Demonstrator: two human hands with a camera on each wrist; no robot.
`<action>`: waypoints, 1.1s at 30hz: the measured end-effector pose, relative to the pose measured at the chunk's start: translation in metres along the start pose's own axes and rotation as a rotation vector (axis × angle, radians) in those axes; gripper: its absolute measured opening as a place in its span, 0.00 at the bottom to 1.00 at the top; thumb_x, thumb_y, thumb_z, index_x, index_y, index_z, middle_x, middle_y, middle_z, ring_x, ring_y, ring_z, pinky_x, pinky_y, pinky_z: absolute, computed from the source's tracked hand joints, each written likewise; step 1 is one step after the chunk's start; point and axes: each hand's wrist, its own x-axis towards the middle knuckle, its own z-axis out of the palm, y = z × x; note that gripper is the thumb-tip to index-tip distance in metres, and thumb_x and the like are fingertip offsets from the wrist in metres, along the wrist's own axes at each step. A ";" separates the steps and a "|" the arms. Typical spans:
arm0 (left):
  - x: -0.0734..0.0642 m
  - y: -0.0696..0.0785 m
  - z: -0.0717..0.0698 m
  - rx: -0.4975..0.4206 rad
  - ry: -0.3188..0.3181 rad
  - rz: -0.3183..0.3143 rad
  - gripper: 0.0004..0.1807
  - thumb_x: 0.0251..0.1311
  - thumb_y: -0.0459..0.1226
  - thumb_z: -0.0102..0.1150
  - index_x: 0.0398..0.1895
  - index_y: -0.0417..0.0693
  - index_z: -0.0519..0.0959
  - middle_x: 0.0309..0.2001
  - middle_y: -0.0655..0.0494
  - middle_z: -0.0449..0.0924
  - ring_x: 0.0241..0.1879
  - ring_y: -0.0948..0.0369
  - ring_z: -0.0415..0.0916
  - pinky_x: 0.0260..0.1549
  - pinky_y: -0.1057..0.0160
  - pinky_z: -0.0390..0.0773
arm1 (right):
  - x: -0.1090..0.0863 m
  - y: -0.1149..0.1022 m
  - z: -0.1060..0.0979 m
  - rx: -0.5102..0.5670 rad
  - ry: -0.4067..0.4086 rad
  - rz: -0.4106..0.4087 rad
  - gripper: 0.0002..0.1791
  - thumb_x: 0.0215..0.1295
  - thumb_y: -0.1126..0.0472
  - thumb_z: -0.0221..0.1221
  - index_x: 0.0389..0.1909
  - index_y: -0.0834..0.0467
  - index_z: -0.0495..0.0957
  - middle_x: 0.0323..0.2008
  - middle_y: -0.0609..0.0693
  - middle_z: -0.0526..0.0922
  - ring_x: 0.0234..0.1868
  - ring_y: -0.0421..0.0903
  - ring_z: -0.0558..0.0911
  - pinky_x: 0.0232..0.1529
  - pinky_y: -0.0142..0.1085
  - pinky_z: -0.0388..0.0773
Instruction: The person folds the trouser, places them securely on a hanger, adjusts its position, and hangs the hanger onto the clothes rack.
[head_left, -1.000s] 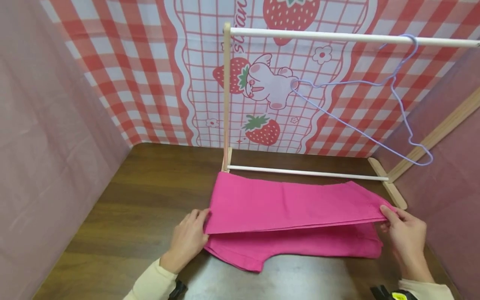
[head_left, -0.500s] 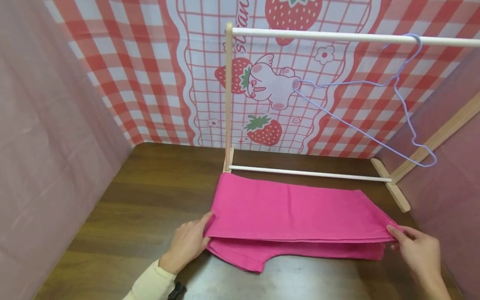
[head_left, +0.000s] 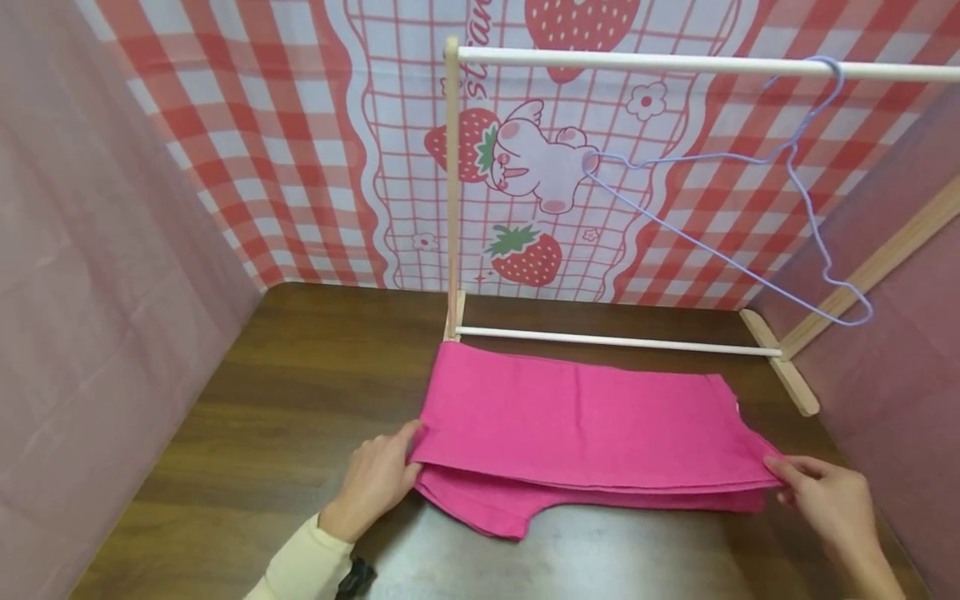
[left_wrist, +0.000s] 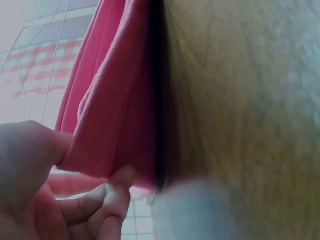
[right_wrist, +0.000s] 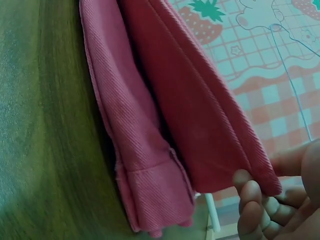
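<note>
Pink trousers (head_left: 585,425) lie folded lengthwise on the wooden table, one leg layer over the other. At their left end my left hand (head_left: 377,479) holds the upper layer's near corner; the left wrist view shows the cloth between thumb and fingers (left_wrist: 120,192). My right hand (head_left: 832,500) pinches the right corner of the upper layer between thumb and fingertips, slightly above the lower one. In the right wrist view, the lower leg's hem (right_wrist: 160,192) lies on the table, apart from the raised layer. A curved crotch notch shows at the near left edge.
Behind the trousers stands a wooden rack with a white top rod (head_left: 675,62) and a low bar (head_left: 622,339). A lilac wire hanger (head_left: 720,248) hangs from the rod at the right. Pink curtains (head_left: 112,292) flank the table; a checked strawberry cloth (head_left: 315,150) covers the back.
The right hand has brought the upper layer's corner down and toward the near side, so the gap between the layers has narrowed. The left hand stays nearly in place at the left end.
</note>
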 end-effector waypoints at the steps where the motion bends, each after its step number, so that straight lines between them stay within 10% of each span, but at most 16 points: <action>1: 0.000 0.000 0.000 0.003 0.012 -0.007 0.24 0.44 0.34 0.70 0.49 0.49 0.80 0.23 0.43 0.83 0.19 0.45 0.78 0.13 0.53 0.71 | 0.001 -0.001 0.001 0.005 0.008 -0.002 0.22 0.67 0.46 0.59 0.34 0.64 0.85 0.10 0.38 0.78 0.16 0.34 0.76 0.22 0.26 0.70; 6: 0.002 0.003 -0.001 0.018 0.073 -0.042 0.20 0.46 0.34 0.68 0.47 0.50 0.81 0.20 0.42 0.81 0.17 0.44 0.77 0.12 0.52 0.69 | 0.002 -0.007 0.006 0.109 0.085 0.047 0.11 0.66 0.50 0.61 0.26 0.48 0.85 0.09 0.35 0.77 0.14 0.32 0.76 0.19 0.25 0.71; 11: 0.003 0.005 -0.003 0.014 0.076 -0.041 0.22 0.46 0.32 0.66 0.49 0.54 0.82 0.17 0.43 0.78 0.13 0.48 0.72 0.11 0.55 0.66 | 0.000 -0.012 0.005 0.073 0.167 -0.024 0.20 0.65 0.51 0.61 0.37 0.68 0.85 0.07 0.30 0.74 0.12 0.29 0.74 0.16 0.26 0.68; 20: -0.001 -0.001 -0.001 -0.035 -0.035 0.004 0.24 0.47 0.32 0.67 0.52 0.57 0.83 0.14 0.52 0.72 0.13 0.62 0.57 0.12 0.65 0.58 | -0.005 0.012 0.007 -0.043 0.021 0.013 0.29 0.68 0.47 0.58 0.43 0.74 0.81 0.11 0.37 0.79 0.16 0.32 0.75 0.21 0.29 0.69; 33: 0.003 -0.007 -0.005 -0.123 -0.182 -0.006 0.24 0.49 0.34 0.70 0.53 0.55 0.83 0.35 0.44 0.87 0.22 0.60 0.72 0.25 0.57 0.75 | -0.002 0.034 0.010 -0.034 -0.172 0.018 0.20 0.67 0.53 0.59 0.35 0.70 0.83 0.15 0.41 0.80 0.19 0.34 0.76 0.23 0.30 0.75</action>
